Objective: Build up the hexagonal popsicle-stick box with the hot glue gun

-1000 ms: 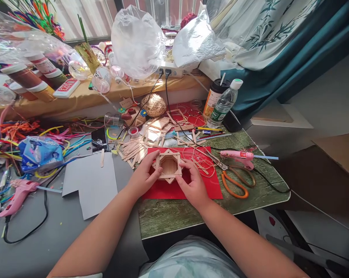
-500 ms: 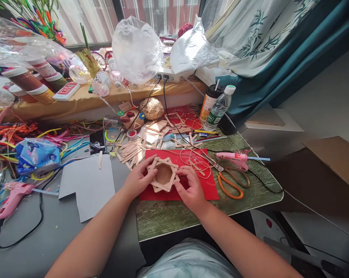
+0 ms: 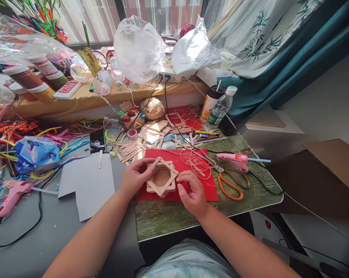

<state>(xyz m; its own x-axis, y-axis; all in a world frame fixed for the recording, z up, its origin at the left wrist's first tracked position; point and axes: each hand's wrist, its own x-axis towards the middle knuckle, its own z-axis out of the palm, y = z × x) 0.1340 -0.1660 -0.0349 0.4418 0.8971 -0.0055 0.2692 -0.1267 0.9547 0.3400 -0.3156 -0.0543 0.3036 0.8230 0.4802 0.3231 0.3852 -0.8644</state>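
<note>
A small box of stacked craft sticks [image 3: 174,186] sits over a red sheet [image 3: 209,189], its square layers turned against each other around a hollow middle. My left hand [image 3: 136,175] grips its left side, thumb on the top rim and fingers round the outside. My right hand [image 3: 193,193] is at the right corner, fingers curled and thumb apart from them. The index fingertip is at or very near that corner; whether it touches, I cannot tell. Right of the sheet lie scissors with orange handles [image 3: 230,187].
Loose craft sticks [image 3: 133,150] and twine [image 3: 196,162] lie behind the box. Pink glue guns rest at right [image 3: 234,157] and left [image 3: 13,195], with trailing cords. A water bottle [image 3: 220,110] and a drink cup [image 3: 210,102] stand at back right. Grey card [image 3: 93,185] lies left.
The box's top square now sits turned, with corners pointing toward and away from me. My right hand has drawn slightly off its right side, while my left keeps its hold.
</note>
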